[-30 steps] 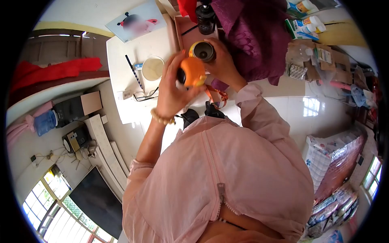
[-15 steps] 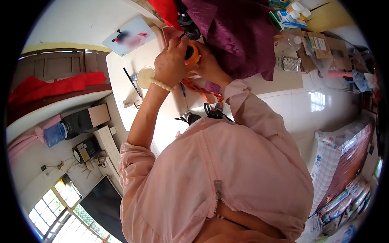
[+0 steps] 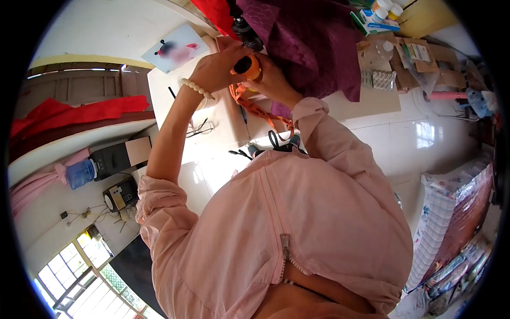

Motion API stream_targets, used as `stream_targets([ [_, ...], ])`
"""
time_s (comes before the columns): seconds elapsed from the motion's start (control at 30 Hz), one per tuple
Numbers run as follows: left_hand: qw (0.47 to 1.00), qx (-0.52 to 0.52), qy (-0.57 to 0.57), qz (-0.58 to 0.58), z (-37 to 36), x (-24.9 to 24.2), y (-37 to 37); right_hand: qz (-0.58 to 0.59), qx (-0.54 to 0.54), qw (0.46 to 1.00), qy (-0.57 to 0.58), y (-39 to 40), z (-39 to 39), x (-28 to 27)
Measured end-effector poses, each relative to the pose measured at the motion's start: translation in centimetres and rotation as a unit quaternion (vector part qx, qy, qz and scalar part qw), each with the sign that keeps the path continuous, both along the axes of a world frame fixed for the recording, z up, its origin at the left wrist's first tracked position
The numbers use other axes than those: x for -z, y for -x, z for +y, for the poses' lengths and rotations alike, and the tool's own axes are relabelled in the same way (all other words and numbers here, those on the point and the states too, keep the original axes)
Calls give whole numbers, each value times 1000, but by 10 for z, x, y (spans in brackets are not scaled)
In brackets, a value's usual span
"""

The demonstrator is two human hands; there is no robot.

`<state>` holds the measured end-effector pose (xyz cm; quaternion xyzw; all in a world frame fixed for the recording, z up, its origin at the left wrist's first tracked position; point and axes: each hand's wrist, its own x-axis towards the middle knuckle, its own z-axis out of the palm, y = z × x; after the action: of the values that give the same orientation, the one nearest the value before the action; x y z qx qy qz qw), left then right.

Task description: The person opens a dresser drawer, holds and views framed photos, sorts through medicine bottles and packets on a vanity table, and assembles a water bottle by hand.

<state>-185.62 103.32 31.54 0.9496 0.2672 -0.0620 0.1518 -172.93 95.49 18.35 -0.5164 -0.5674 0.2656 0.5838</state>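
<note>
Head view shows both my hands raised together over the far edge of the desk (image 3: 175, 101), closed around one orange-lidded container (image 3: 247, 66). My left hand (image 3: 215, 68) curls over its top, fingers wrapped on the orange lid; my right hand (image 3: 272, 78) cups it from the other side. Only the lid's orange rim and a dark patch show between my fingers, so the body of the container is hidden and I cannot tell its shape. One orange strap (image 3: 255, 106) hangs from under my hands down across the desk towards my chest.

Counting what lies around: one bead bracelet (image 3: 194, 88) on my left wrist, one pair of glasses (image 3: 200, 128) near the desk's near edge, one black pen (image 3: 172, 92) partly covered by my forearm, one picture card (image 3: 176, 49) at the far left corner. One dark bottle (image 3: 245, 29) stands just beyond my hands, its top cut off by purple cloth (image 3: 313, 42). My pink jacket (image 3: 297, 223) blocks the desk's near side.
</note>
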Motion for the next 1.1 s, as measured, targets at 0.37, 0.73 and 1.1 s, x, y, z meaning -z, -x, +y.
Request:
stream_targets([
  [0.37, 971, -15, -191, 144, -13, -14, -27, 11, 6, 1000, -1, 1, 1, 4],
  [0.73, 973, 147, -113, -138, -1, 24, 4, -1, 23, 999, -35, 4, -13, -13],
  [1.1, 838, -207, 293, -411, -27, 116, 5, -36, -29, 998, 38, -5, -14, 0],
])
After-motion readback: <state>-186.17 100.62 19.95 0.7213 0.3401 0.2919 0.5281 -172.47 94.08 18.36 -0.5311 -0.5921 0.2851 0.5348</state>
